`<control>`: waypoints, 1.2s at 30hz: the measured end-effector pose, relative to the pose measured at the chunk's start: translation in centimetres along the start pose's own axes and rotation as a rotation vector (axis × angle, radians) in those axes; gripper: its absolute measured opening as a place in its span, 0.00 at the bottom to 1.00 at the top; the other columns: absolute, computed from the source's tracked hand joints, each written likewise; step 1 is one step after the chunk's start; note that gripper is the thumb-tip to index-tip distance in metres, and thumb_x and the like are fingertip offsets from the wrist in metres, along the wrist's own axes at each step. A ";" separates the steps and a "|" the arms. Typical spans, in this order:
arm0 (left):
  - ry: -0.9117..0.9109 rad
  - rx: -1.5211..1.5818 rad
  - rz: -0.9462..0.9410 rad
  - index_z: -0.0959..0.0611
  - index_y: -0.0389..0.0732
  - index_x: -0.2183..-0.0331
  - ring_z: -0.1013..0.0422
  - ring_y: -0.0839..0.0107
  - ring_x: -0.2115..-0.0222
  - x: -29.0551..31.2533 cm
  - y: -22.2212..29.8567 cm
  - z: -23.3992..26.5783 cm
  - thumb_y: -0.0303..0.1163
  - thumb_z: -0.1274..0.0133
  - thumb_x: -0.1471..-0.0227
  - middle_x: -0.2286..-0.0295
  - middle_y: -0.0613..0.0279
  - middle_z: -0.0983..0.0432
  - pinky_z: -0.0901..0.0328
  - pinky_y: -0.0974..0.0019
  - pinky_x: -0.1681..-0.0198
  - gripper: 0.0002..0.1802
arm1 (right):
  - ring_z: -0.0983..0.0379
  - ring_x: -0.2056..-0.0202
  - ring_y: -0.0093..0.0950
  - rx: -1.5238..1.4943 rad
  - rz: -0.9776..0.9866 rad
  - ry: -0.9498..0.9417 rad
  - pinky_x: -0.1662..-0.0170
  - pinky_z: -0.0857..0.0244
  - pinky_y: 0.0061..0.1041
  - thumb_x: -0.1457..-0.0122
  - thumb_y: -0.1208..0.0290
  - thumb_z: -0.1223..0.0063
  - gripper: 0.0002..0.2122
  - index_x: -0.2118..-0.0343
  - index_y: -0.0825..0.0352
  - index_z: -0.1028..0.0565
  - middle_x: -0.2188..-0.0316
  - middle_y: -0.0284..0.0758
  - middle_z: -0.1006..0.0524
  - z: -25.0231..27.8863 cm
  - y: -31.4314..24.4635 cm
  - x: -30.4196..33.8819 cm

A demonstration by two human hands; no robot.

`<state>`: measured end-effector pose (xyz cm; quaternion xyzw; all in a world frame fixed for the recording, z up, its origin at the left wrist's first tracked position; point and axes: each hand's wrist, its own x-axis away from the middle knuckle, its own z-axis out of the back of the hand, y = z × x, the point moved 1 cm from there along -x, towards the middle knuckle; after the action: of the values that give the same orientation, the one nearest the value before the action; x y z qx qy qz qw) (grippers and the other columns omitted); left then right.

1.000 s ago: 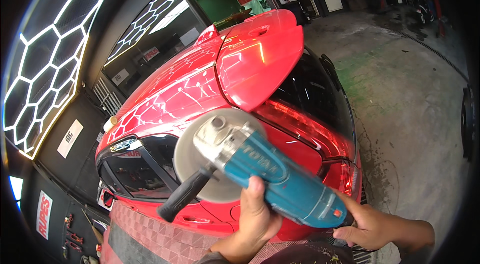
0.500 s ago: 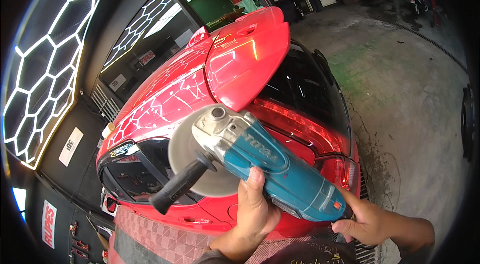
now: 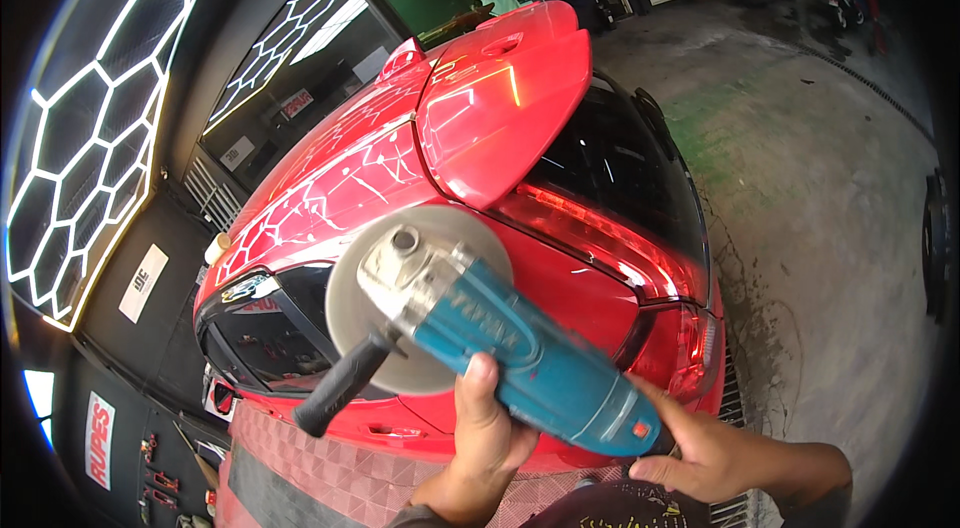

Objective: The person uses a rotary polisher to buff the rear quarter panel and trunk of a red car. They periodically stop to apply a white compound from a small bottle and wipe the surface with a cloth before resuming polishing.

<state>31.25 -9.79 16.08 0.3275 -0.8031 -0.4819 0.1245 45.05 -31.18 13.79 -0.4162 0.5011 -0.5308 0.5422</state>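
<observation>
A blue-green rotary polisher (image 3: 535, 358) with a silver head is held in both my hands, over the rear side of a red car (image 3: 350, 163). My left hand (image 3: 485, 443) grips its body from beneath, thumb up along the side. Round the rear end my right hand (image 3: 700, 453) is closed, near a small red-orange button. The pale round pad (image 3: 480, 233) looks smeared, and whether it touches the paint I cannot tell. A black side handle (image 3: 345, 386) sticks out to the lower left, with no hand on it.
The car's red rear spoiler (image 3: 510, 128) juts out just beyond the pad, above the tail light (image 3: 605, 233). Pinkish floor tiles (image 3: 330, 448) lie below. A floor grate (image 3: 730, 408) runs along the right. Hexagonal lights (image 3: 95, 143) hang at the left.
The polisher has shifted slightly left and its head has turned, so more of the pad's far side shows. Both hands moved with it, keeping their grip.
</observation>
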 end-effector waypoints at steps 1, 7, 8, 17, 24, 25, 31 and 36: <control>0.007 0.004 0.002 0.28 0.38 0.38 0.28 0.53 0.42 0.9 -0.1 0.6 0.66 0.43 0.41 0.44 0.51 0.26 0.31 0.35 0.38 0.46 | 0.33 0.35 0.36 -0.004 0.018 -0.013 0.32 0.41 0.33 0.28 0.60 0.44 0.43 0.25 0.75 0.61 0.35 0.50 0.32 -0.7 0.1 -0.2; 0.032 0.093 -0.002 0.31 0.33 0.38 0.28 0.52 0.42 2.3 -0.8 1.5 0.58 0.32 0.49 0.44 0.47 0.27 0.30 0.43 0.38 0.51 | 0.25 0.40 0.42 -0.015 -0.171 -0.010 0.37 0.34 0.35 0.32 0.59 0.41 0.45 0.25 0.75 0.59 0.41 0.54 0.26 -2.3 0.2 -0.6; -0.024 0.116 0.025 0.31 0.33 0.37 0.28 0.52 0.41 1.9 -1.4 1.7 0.58 0.31 0.50 0.43 0.46 0.27 0.31 0.43 0.38 0.51 | 0.24 0.41 0.43 0.002 -0.129 0.064 0.38 0.33 0.36 0.33 0.58 0.40 0.46 0.26 0.76 0.58 0.42 0.54 0.25 -2.9 1.0 0.1; -0.420 -0.144 0.281 0.38 0.33 0.33 0.34 0.54 0.35 4.1 -13.5 4.3 0.58 0.31 0.49 0.38 0.48 0.33 0.37 0.47 0.34 0.57 | 0.31 0.37 0.38 0.037 -0.189 0.588 0.36 0.37 0.38 0.40 0.48 0.34 0.45 0.29 0.72 0.41 0.37 0.48 0.29 -8.5 12.3 9.3; -0.504 -0.125 0.370 0.42 0.33 0.31 0.39 0.53 0.33 5.2 -12.8 5.0 0.58 0.32 0.48 0.34 0.47 0.40 0.41 0.46 0.31 0.59 | 0.32 0.34 0.42 -0.032 -0.239 0.541 0.33 0.41 0.39 0.43 0.51 0.29 0.51 0.26 0.72 0.48 0.33 0.52 0.33 -9.9 13.8 10.0; -0.512 -0.064 0.385 0.46 0.36 0.29 0.40 0.51 0.32 4.8 -12.5 4.9 0.56 0.31 0.49 0.33 0.46 0.41 0.42 0.44 0.30 0.62 | 0.29 0.36 0.45 -0.006 -0.209 0.533 0.33 0.39 0.40 0.42 0.53 0.30 0.50 0.26 0.72 0.49 0.33 0.54 0.32 -9.9 13.5 9.4; -0.394 0.084 0.332 0.53 0.44 0.27 0.39 0.46 0.33 1.9 -8.6 5.1 0.53 0.25 0.57 0.35 0.45 0.39 0.43 0.38 0.29 0.71 | 0.23 0.45 0.57 0.090 -0.152 0.362 0.42 0.29 0.45 0.43 0.42 0.33 0.56 0.26 0.75 0.56 0.48 0.60 0.22 -8.4 12.1 5.2; -0.275 0.063 0.137 0.45 0.41 0.28 0.32 0.44 0.38 1.8 -5.3 8.4 0.59 0.22 0.64 0.39 0.44 0.32 0.38 0.33 0.33 0.73 | 0.17 0.61 0.58 0.294 -0.142 0.049 0.55 0.23 0.48 0.39 0.41 0.36 0.57 0.26 0.77 0.60 0.61 0.59 0.18 -6.8 9.9 0.5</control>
<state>27.71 -6.83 7.09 0.2066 -0.8477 -0.4872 0.0359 39.86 -30.22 3.02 -0.3537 0.4002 -0.6454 0.5461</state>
